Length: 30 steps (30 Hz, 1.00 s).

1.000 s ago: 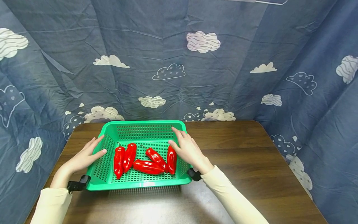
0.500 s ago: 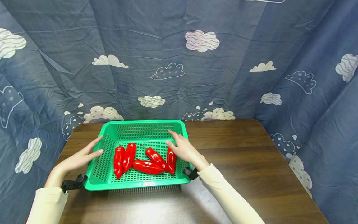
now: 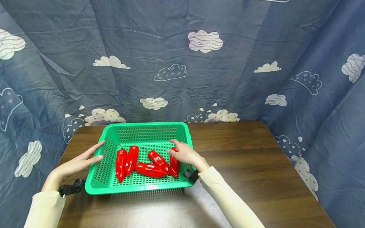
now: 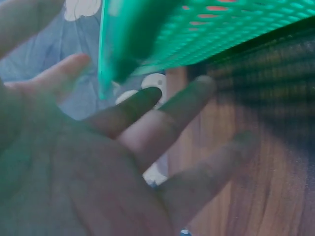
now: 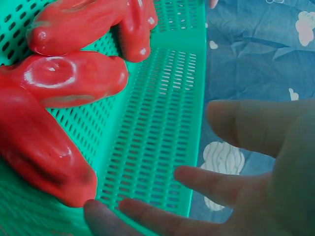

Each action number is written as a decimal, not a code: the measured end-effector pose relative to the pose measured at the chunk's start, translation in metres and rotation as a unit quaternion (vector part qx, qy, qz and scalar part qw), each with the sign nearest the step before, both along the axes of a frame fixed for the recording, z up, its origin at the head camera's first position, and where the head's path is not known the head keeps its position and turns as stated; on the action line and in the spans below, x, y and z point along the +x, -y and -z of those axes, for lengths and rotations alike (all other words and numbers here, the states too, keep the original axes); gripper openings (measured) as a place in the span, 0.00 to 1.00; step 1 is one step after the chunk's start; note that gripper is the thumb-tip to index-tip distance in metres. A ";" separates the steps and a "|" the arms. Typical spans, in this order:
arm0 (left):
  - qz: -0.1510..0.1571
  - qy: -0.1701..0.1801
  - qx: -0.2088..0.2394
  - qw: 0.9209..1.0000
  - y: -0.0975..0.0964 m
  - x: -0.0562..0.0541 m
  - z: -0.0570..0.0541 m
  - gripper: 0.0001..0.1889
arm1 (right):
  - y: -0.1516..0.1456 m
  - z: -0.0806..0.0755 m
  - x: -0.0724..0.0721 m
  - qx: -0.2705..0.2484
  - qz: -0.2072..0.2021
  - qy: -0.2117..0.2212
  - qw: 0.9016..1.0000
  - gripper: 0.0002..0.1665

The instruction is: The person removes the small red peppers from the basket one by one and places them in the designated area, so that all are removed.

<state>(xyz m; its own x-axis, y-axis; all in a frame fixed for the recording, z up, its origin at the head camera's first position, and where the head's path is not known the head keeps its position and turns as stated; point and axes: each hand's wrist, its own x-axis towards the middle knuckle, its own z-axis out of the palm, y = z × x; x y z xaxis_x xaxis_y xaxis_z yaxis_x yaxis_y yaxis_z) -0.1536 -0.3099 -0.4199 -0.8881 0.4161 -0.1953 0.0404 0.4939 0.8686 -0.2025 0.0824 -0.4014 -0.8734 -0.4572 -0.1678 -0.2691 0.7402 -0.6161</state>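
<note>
A green plastic basket (image 3: 139,189) with slotted walls holds several long, glossy red peppers. Two peppers (image 3: 121,164) lie side by side at its left, and three cluster toward the right. My right hand (image 3: 186,154) reaches over the right rim, fingers spread, above the rightmost pepper (image 3: 174,167). In the right wrist view, a fingertip comes right to the end of that pepper (image 5: 59,152). Outside the left rim, my left hand (image 3: 75,164) is spread with straight fingers. The left wrist view has its fingers (image 4: 187,103) beside and below the basket's outer wall (image 4: 197,44).
The basket stands on a brown wooden table (image 3: 242,164), whose surface extends to the right and front. A blue curtain (image 3: 159,47) with white cloud prints hangs behind and at both sides. Each wrist carries a black camera strap (image 3: 71,188).
My right hand has moved left and lower into the basket, over the rightmost pepper. My left hand has drawn slightly left, away from the basket's inside. The peppers keep their places.
</note>
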 end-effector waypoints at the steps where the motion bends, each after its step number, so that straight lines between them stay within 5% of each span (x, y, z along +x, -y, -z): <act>1: 0.003 0.006 0.008 1.000 0.001 -0.001 0.001 0.36 | 0.000 0.001 0.000 0.004 0.001 0.004 1.000 0.31; 5: 0.009 0.027 0.036 0.999 0.004 -0.003 0.009 0.36 | 0.002 0.003 -0.001 0.018 0.004 0.019 1.000 0.30; 11: 0.006 -0.018 0.027 0.999 -0.001 -0.006 0.024 0.35 | 0.003 0.009 -0.004 0.027 -0.009 0.030 0.999 0.31; 18: -0.049 -0.085 0.046 0.994 -0.011 -0.009 0.038 0.33 | 0.007 0.012 -0.004 0.046 -0.008 0.051 0.998 0.33; 30: -0.096 -0.079 0.087 0.988 -0.014 -0.006 0.048 0.32 | 0.012 0.020 -0.010 0.069 0.002 0.075 0.995 0.33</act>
<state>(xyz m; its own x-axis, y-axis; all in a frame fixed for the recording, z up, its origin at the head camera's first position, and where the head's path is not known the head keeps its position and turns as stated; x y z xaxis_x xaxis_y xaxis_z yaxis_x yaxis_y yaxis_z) -0.1601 -0.2959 -0.4681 -0.9675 0.2528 0.0111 0.1018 0.3487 0.9317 -0.2128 0.0708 -0.4216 -0.8360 -0.4168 -0.3567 -0.1783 0.8213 -0.5419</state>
